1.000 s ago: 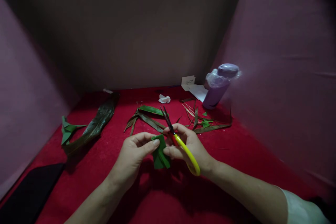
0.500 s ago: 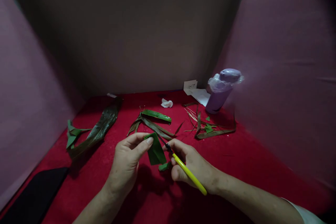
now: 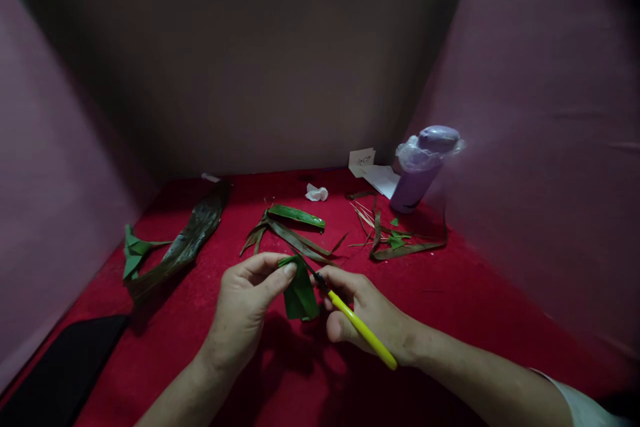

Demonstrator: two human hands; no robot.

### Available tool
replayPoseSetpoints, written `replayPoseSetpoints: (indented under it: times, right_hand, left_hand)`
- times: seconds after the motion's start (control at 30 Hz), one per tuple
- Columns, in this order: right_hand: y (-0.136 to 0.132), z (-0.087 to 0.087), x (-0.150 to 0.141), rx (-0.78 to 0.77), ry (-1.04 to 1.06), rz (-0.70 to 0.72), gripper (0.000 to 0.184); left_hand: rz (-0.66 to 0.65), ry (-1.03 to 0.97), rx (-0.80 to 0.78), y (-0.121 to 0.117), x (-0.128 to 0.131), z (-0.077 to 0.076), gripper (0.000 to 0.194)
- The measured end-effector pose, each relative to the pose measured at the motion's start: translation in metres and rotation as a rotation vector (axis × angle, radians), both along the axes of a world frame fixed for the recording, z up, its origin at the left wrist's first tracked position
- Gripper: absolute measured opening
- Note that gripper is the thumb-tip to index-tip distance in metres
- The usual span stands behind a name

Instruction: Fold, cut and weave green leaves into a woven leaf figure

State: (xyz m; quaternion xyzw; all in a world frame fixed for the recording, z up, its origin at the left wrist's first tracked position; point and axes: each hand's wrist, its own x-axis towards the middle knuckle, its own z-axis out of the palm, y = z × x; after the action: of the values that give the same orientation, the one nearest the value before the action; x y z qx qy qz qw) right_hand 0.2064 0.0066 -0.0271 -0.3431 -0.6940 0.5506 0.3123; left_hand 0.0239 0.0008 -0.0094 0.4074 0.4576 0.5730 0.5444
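My left hand pinches the top of a folded green leaf strip between thumb and fingers. The strip hangs down over the red cloth. My right hand is closed around yellow-handled scissors. Their dark blades point up and left, against the upper right edge of the leaf strip; whether they are cutting I cannot tell. Just beyond my hands lie a glossy green leaf piece and several brownish leaf strips.
At left are a long dark leaf and a folded green leaf shape, with a black flat object nearer. At right are leaf scraps and a purple container. White cards and crumpled tissue lie at the back.
The leaf strip has shifted slightly right, and the small green end seen below it is now mostly out of sight. My hands and the scissors have barely moved.
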Motion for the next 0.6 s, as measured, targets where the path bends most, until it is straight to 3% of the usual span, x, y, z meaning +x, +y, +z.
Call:
replayPoseSetpoints:
  times: [0.3,0.6]
  right_hand:
    - [-0.0026,-0.0072,-0.0012,-0.058,0.022,-0.027,0.052]
    - [-0.0046,-0.007,-0.0019,0.021,-0.008,-0.053,0.038]
  left_hand:
    - [-0.009,0.044,-0.011,-0.0006,0.0001,-0.0006,0.011]
    - [-0.059,0.0,-0.052,0.0007,-0.0004,-0.0012,0.008]
